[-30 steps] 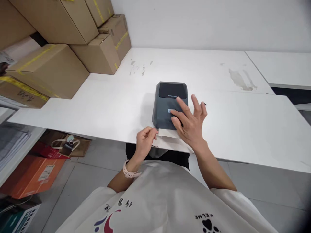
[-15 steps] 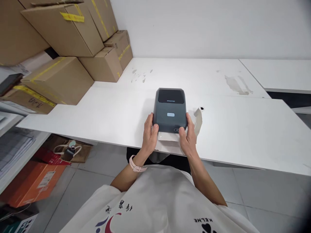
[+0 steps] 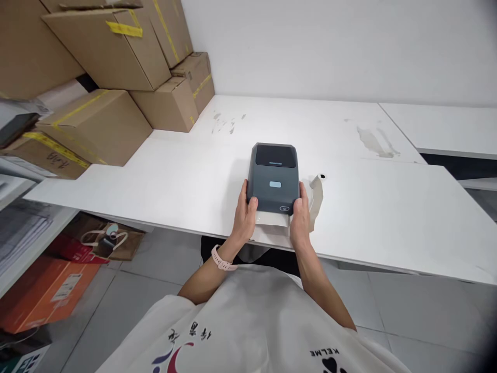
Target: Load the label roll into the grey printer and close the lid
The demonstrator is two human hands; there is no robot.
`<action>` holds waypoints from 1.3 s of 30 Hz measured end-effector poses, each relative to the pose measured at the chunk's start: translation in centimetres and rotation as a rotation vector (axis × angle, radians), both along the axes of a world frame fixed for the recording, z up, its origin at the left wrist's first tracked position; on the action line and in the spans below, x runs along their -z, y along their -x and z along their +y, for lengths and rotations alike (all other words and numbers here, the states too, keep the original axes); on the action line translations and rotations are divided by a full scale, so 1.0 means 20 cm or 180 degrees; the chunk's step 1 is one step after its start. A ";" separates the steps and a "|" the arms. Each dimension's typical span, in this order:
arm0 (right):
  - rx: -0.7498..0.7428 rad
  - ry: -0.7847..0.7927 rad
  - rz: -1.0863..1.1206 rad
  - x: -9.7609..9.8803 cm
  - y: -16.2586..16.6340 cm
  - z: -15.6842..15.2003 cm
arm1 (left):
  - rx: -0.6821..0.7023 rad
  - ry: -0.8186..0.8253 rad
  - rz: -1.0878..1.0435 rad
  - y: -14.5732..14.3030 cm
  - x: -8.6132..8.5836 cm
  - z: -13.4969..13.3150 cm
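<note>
A dark grey label printer point(image 3: 274, 178) with a black top window and a small pale panel is at the middle of the white table point(image 3: 186, 181). My left hand point(image 3: 244, 215) grips its left side, thumb on the front edge. On the opposite side my right hand point(image 3: 300, 220) holds the printer, its thumb beside the oval button. White label paper point(image 3: 272, 219) sticks out from under the printer's front between my hands. Just right of my right hand lies a curled paper strip point(image 3: 317, 199) with a small rolled end.
Cardboard boxes point(image 3: 116, 124) with yellow tape are stacked at the back left against the wall. Below the table on the left are an orange box point(image 3: 46, 295) and a paper bag point(image 3: 132, 243). Worn patches point(image 3: 373, 142) mark the tabletop at the right.
My right thumb has moved off the printer's front edge by the oval button and now rests at its right side. Both hands still hold the printer; the camera view has shifted slightly.
</note>
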State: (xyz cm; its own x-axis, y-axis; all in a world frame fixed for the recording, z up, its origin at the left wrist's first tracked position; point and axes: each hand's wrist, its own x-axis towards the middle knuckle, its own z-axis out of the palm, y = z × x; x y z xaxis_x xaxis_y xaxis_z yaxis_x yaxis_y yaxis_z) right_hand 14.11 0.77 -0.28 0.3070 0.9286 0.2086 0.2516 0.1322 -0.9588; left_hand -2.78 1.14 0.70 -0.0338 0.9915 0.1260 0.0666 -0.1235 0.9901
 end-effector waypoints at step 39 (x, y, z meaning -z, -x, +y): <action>-0.2088 0.0564 -0.3967 -0.41 0.00 0.79 | 0.0190 0.0725 0.2349 0.08 -0.19 0.59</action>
